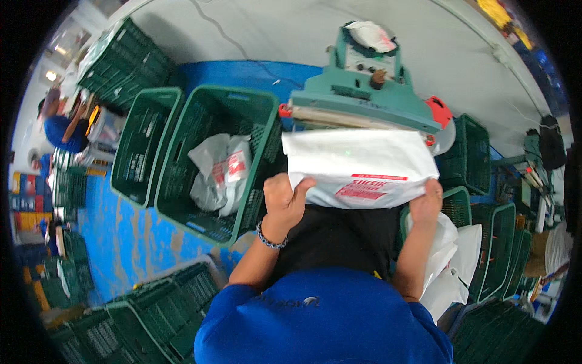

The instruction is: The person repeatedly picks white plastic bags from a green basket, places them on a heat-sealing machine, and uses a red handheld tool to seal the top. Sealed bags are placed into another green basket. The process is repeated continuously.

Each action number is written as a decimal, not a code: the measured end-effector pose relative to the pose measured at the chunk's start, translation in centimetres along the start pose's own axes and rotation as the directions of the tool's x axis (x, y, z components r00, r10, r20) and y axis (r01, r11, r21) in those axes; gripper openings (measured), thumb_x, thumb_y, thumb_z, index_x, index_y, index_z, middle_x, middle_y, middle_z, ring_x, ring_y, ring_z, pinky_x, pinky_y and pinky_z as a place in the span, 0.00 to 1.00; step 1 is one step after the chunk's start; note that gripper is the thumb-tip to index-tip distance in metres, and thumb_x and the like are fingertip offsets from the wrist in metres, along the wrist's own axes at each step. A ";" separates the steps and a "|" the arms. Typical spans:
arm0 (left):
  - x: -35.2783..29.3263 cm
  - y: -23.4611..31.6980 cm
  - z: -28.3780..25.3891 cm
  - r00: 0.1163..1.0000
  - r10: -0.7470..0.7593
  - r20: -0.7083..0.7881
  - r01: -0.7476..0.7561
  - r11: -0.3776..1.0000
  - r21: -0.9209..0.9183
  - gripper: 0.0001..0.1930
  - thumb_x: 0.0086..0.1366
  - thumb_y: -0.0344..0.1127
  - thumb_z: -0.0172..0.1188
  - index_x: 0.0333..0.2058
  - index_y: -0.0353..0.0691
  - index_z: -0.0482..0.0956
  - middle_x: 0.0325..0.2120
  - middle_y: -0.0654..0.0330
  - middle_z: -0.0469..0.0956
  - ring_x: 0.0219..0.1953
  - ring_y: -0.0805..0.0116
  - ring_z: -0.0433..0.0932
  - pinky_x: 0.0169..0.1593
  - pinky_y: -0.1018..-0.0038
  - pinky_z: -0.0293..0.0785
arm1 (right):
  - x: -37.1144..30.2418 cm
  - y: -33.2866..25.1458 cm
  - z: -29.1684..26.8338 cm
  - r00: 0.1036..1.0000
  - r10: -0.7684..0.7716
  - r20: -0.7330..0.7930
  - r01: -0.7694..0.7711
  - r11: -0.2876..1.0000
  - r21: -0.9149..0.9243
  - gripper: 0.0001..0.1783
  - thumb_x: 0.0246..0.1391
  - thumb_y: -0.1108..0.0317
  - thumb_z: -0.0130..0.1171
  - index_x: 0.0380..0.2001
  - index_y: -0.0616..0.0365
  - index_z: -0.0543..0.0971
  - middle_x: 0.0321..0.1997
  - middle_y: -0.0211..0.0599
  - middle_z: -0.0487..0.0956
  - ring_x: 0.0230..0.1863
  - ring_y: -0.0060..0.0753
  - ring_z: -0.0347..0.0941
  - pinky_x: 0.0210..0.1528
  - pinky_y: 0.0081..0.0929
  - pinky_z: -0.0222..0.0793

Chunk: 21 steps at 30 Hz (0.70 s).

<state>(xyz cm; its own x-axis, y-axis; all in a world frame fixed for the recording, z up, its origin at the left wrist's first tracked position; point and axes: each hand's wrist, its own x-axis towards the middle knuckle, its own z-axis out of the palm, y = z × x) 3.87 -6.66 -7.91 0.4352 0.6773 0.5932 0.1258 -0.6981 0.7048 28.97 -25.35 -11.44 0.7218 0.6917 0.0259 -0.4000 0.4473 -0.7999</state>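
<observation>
Left hand (285,200) clamped on the near left edge of a white plastic bag (357,164), right hand (426,203) gripping its near right corner. Bag held flat, far edge tucked under the bar of a green sealing machine (364,100). Just left, a green crate (218,164) holding more white bags (221,173). Further white bags (454,255) heaped in another crate (494,255) by the right forearm.
</observation>
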 end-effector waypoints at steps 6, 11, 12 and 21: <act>4.5 0.8 -7.9 0.937 -0.113 -0.332 0.195 0.954 0.227 0.13 0.60 0.37 0.61 0.23 0.32 0.76 0.12 0.57 0.68 0.14 0.73 0.63 0.19 0.72 0.57 | -0.5 0.1 0.6 0.994 0.069 0.090 -0.022 0.896 -0.443 0.23 0.61 0.53 0.49 0.40 0.67 0.76 0.35 0.41 0.79 0.35 0.29 0.74 0.43 0.26 0.67; 5.4 -2.2 -11.7 0.903 0.012 -0.430 0.212 0.858 0.468 0.12 0.61 0.30 0.59 0.21 0.29 0.75 0.12 0.62 0.67 0.16 0.78 0.59 0.20 0.74 0.57 | -1.4 2.7 -1.3 0.958 0.126 -0.258 -0.228 0.879 -0.418 0.12 0.59 0.66 0.51 0.34 0.65 0.77 0.30 0.34 0.78 0.30 0.22 0.71 0.35 0.19 0.66; 4.7 -3.1 -12.3 0.916 0.023 -0.400 0.234 0.781 0.580 0.11 0.61 0.29 0.59 0.21 0.28 0.75 0.13 0.62 0.68 0.17 0.77 0.60 0.20 0.75 0.58 | -0.6 3.1 -2.4 0.940 0.100 -0.326 -0.225 0.900 -0.373 0.10 0.57 0.67 0.54 0.34 0.64 0.78 0.29 0.33 0.78 0.29 0.20 0.70 0.31 0.18 0.65; -6.2 -23.1 -20.3 0.546 -0.377 -0.748 0.642 0.761 0.086 0.15 0.65 0.34 0.51 0.38 0.25 0.77 0.34 0.51 0.78 0.33 0.63 0.74 0.42 0.69 0.71 | 19.3 1.4 -20.3 0.920 -0.350 -0.178 -0.290 -0.299 -0.909 0.18 0.49 0.61 0.57 0.42 0.60 0.76 0.47 0.49 0.74 0.42 0.49 0.72 0.45 0.41 0.67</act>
<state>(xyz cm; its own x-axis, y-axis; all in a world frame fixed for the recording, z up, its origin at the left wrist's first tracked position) -19.82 9.98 -20.01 -0.4764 0.8067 0.3497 0.4520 -0.1164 0.8844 53.82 -22.84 -24.26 0.9045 0.3783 0.1969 0.4237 -0.8501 -0.3129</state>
